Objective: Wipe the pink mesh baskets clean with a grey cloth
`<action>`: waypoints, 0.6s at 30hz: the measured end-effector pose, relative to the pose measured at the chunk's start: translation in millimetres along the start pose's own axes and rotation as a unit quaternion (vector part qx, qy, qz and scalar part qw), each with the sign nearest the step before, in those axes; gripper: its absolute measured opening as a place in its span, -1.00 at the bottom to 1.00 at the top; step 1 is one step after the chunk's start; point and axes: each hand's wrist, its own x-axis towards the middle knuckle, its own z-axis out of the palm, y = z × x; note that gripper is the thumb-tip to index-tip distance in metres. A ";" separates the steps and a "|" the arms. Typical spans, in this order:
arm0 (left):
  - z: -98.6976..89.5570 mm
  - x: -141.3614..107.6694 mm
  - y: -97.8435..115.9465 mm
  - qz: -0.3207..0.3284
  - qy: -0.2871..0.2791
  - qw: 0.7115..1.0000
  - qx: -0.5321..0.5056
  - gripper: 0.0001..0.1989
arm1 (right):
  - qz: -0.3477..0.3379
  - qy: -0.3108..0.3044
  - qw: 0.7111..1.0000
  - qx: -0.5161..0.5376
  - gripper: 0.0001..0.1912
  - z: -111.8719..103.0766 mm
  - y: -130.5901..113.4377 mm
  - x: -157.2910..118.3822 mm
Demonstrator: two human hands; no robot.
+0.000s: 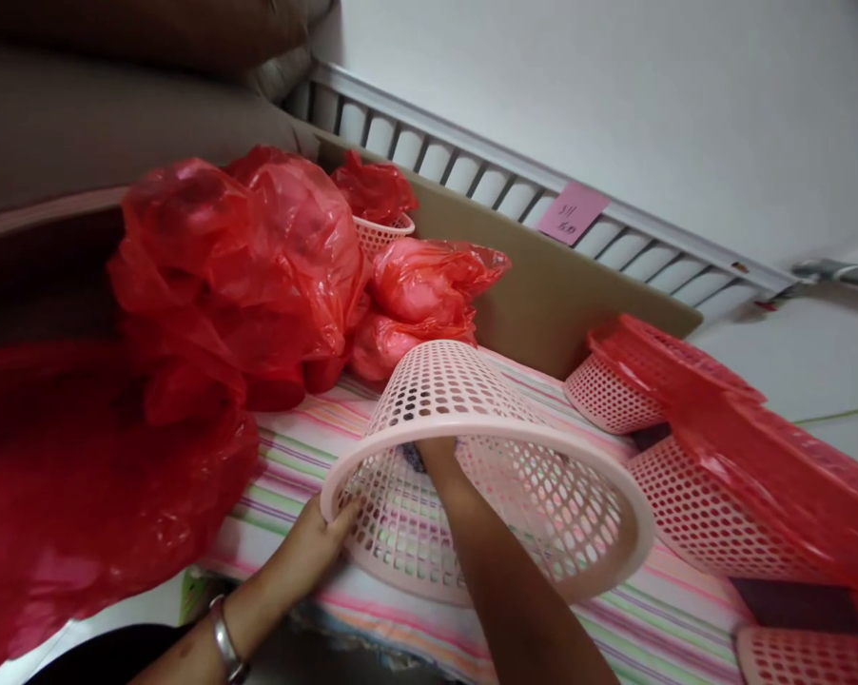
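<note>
A pale pink perforated plastic basket [464, 427] lies tipped on its side on the striped cloth [286, 495], its wide mouth facing me. My left hand [340, 518] grips the basket's rim at the left, with the thumb inside and a metal bracelet on the wrist. Through the mouth reaches my right forearm, and my right hand [433, 449] is deep inside. A small dark bluish cloth [413, 457] shows at that hand; its fingers are mostly hidden.
Red plastic bags [243, 257] are heaped at the left and back. More pink baskets [714, 504] with red plastic over them line the right side. Behind stand a beige board [529, 285] and a white slatted rail with a pink note [573, 213].
</note>
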 end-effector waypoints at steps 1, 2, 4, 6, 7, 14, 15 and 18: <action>0.6 0.5 -1.9 0.001 0.007 1.000 0.001 -0.46 | -0.001 -0.005 1.000 -0.009 -0.66 -2.3 -1.1 -1.4; 1.0 1.0 -4.1 0.006 0.015 1.000 0.000 -0.45 | -0.003 -0.009 1.000 -0.019 -0.66 -4.7 -2.8 -4.9; 1.3 2.0 -8.9 0.020 0.031 0.999 -0.003 -0.43 | -0.002 -0.019 0.999 -0.037 -0.66 -9.1 -7.6 -19.7; 1.0 3.1 -13.2 0.030 0.044 0.999 -0.006 -0.42 | 0.000 -0.030 0.998 -0.055 -0.63 -11.8 -12.9 -47.3; 0.8 3.7 -14.9 0.034 0.047 0.998 -0.009 -0.42 | -0.005 -0.036 0.997 -0.063 -0.61 -12.7 -15.0 -66.0; 1.6 7.7 -19.8 0.036 0.055 0.997 -0.052 -0.43 | -0.117 -0.085 0.986 -0.087 -0.42 -19.3 -7.0 -200.2; 2.7 8.3 -20.9 0.030 0.051 0.997 -0.059 -0.41 | -0.113 -0.091 0.985 -0.088 -0.42 -20.7 -5.6 -204.3; 6.5 9.8 -25.1 0.016 0.027 0.996 -0.085 -0.32 | -0.073 -0.080 0.989 -0.104 -0.46 -23.1 -6.9 -186.2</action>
